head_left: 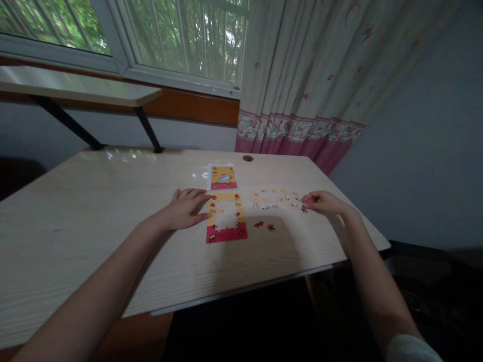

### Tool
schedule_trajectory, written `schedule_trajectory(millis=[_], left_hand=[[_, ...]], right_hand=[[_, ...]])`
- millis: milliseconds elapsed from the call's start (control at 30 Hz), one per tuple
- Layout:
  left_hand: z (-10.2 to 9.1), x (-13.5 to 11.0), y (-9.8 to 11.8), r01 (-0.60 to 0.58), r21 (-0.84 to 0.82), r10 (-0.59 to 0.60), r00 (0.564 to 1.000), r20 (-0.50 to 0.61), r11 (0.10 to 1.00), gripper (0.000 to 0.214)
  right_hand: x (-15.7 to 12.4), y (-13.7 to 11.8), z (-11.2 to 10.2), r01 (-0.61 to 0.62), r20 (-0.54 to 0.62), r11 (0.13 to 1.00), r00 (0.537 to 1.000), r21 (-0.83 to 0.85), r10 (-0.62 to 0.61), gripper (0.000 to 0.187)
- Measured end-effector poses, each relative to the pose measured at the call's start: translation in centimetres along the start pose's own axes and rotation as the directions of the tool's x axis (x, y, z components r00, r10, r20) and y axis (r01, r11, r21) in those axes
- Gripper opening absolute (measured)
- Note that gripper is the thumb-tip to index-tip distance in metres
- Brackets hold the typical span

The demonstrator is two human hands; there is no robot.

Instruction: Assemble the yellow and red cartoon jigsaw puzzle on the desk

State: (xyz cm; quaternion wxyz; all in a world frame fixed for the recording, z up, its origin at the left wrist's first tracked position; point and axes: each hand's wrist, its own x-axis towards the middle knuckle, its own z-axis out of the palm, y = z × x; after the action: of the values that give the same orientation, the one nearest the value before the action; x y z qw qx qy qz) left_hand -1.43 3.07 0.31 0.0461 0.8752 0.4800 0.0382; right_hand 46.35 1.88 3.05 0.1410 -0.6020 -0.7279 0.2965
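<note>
Puzzle frame (226,235) under left hand (186,210), spread; loose pieces (270,228) beside right hand (321,202), pinched narrow, cannot tell if holding.

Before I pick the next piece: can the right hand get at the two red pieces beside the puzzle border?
Likely yes: the right hand is right of the red pieces, with only flat loose pieces and bare table between. Whether it holds something is unclear.

left grip (185,209) palm-down, digits spread; right grip (323,202) curled inward; both forearms (116,266) extended forward.
</note>
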Motion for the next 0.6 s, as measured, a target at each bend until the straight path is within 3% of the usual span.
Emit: schedule_trajectory(millis=[167, 333, 467, 600], left_hand=[[-0.1, 0.0, 0.1, -0.002, -0.017, 0.002, 1.0, -0.014, 1.0, 0.064], [-0.1, 0.0, 0.1, -0.01, -0.017, 0.009, 1.0, -0.007, 1.0, 0.066], [-0.2, 0.1, 0.0, -0.021, -0.034, 0.02, 0.999, -0.035, 0.999, 0.063], [-0.5, 0.2, 0.2, -0.084, -0.059, 0.076, 0.988, -0.131, 0.995, 0.053]], right_hand=[[-1.1, 1.5, 1.4, 0.014, 0.0, 0.999, 1.0, 0.041, -0.014, 0.042], [-0.9, 1.5, 1.4, 0.017, 0.049, 0.997, 0.999, 0.071, -0.02, 0.036], [-0.9, 0.0, 1.3, 0.011, 0.097, 0.994, 0.995, 0.112, -0.022, 0.034], [-0.6, -3.5, 1.4, 0.064, 0.143, 0.983, 0.986, 0.172, -0.09, 0.031]])
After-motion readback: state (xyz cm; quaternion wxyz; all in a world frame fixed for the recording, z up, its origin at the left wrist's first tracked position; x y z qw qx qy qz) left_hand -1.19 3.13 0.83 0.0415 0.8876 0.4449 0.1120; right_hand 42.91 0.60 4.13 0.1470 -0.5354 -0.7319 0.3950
